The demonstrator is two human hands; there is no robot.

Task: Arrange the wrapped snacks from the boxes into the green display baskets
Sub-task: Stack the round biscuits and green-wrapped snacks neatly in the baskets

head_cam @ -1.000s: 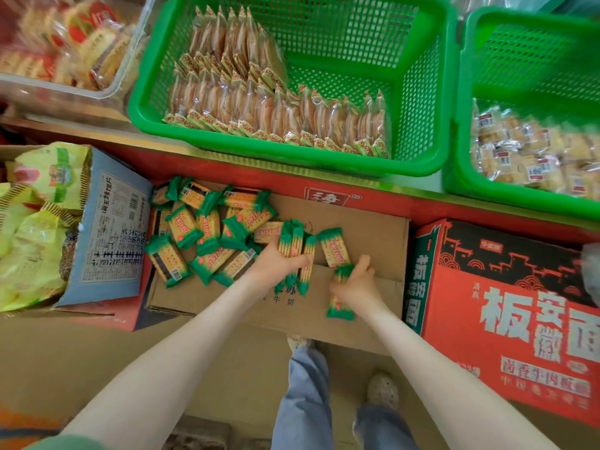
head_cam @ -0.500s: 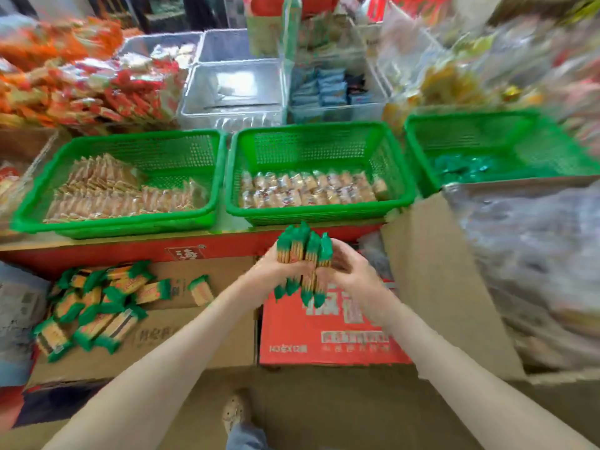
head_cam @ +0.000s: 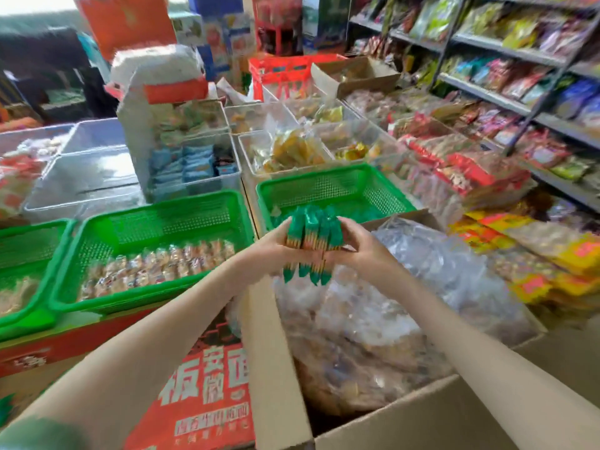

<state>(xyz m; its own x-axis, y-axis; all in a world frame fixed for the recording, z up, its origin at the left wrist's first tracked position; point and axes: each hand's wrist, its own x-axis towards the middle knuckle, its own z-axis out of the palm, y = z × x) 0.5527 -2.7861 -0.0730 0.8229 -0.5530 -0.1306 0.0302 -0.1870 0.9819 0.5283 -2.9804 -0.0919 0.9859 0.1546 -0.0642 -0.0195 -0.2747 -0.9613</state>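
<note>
Item: snacks [head_cam: 313, 237], green-wrapped, one upright bundle. I hold it pressed between left grip [head_cam: 276, 246] and right grip [head_cam: 362, 246], both closed round it. Location: off the box a second ago, now at the right basket [head_cam: 324, 190]. I judge placement is next.

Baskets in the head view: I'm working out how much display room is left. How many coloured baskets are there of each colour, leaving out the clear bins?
Green: 3 (left green basket, middle green basket, right green basket)
Red: 1 (red basket)
Total: 4
</note>
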